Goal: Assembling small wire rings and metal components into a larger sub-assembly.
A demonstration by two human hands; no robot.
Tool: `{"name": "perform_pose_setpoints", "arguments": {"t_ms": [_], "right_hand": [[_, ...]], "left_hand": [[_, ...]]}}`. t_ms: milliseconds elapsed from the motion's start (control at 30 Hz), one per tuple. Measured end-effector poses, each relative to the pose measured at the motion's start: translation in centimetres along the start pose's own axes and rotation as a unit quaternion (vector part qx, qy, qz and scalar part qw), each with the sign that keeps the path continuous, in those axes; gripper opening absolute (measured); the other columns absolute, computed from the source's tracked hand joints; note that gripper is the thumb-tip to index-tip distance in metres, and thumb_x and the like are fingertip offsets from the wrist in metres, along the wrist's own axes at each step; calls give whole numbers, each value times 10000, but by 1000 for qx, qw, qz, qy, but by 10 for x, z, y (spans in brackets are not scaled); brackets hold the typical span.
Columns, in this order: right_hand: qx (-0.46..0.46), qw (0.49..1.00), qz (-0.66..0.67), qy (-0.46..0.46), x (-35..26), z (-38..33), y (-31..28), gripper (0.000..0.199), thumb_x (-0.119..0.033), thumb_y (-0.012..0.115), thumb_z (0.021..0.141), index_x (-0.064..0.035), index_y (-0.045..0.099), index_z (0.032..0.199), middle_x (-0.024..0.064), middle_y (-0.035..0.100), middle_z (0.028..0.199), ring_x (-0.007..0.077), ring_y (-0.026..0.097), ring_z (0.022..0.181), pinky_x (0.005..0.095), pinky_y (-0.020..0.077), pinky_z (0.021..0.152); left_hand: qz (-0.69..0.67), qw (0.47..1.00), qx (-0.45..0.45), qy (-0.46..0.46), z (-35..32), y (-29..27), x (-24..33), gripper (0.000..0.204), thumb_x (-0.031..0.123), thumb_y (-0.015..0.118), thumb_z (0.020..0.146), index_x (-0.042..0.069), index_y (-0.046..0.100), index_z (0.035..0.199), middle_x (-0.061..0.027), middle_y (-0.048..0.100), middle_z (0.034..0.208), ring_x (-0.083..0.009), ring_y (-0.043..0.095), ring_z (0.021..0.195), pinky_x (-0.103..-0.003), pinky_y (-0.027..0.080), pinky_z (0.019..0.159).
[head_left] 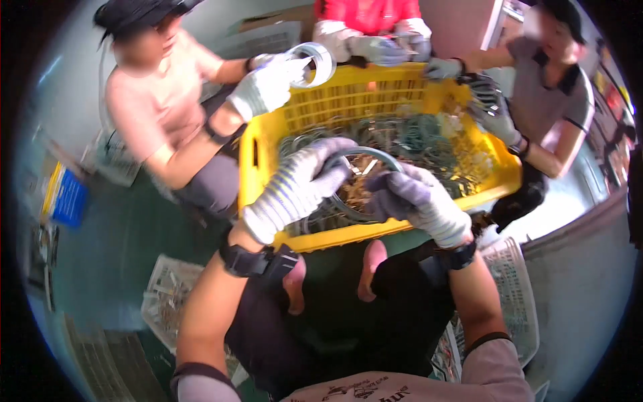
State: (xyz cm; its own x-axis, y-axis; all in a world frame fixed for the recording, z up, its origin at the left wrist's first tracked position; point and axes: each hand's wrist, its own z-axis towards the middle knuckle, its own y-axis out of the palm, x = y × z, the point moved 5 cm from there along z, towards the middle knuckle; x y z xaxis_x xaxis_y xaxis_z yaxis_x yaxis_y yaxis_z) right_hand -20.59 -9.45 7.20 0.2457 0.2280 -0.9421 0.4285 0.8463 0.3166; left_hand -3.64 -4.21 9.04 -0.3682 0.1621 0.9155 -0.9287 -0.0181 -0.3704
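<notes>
A thin grey-green ring (372,153) is held between my two hands over the near side of a yellow plastic crate (335,237). My left hand (295,184), in a striped knitted glove, has its fingers closed round the ring's left side. On the opposite side, my gloved right hand (425,204) pinches it between thumb and fingers. Below lie many similar rings (422,134), heaped in the crate with brownish and pale scraps seen partly through the held ring. Motion blurs fine detail.
Co-workers surround the crate: at left, a gloved hand (264,87) holds up a clear ring (324,63); gloved hands (382,50) work at the far rim; others (492,107) are at the right. White baskets (157,301) (526,295) flank my legs. A blue box (70,197) stands far left.
</notes>
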Motion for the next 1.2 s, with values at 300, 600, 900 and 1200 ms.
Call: {"name": "perform_pose_setpoints", "arguments": {"t_ms": [300, 600, 900, 1200], "right_hand": [[119, 943, -294, -97, 4, 5, -8, 390, -359, 473, 962, -13, 570, 1112, -29, 467, 651, 76, 484, 657, 215, 410, 628], [78, 985, -147, -45, 16, 24, -28, 374, -316, 442, 981, -3, 578, 1134, -56, 335, 600, 56, 304, 546, 233, 322, 629], [188, 969, -162, 4, 24, 19, -38, 348, -298, 453, 979, 1, 587, 1096, -53, 351, 614, 55, 370, 588, 193, 343, 626], [137, 975, -175, 5, 24, 20, -35, 342, -288, 455, 978, -3, 584, 1118, -52, 428, 664, 49, 424, 628, 179, 379, 666]], "left_hand": [[14, 967, 246, 70, -168, -91, 42, 373, 186, 560, 930, 3, 496, 1248, -89, 624, 1033, -142, 616, 876, -273, 511, 771], [26, 744, 578, -334, -499, -166, -72, 281, 195, 597, 903, 94, 596, 1165, -39, 644, 946, -101, 591, 702, -254, 519, 614], [29, 747, 385, -542, -517, -138, -185, 395, 246, 675, 833, 57, 585, 1168, -75, 645, 968, -132, 600, 684, -268, 509, 549], [271, 760, 336, -486, -533, -140, -177, 287, 269, 587, 879, 36, 656, 1032, -152, 677, 919, -237, 624, 834, -340, 480, 772]]}}
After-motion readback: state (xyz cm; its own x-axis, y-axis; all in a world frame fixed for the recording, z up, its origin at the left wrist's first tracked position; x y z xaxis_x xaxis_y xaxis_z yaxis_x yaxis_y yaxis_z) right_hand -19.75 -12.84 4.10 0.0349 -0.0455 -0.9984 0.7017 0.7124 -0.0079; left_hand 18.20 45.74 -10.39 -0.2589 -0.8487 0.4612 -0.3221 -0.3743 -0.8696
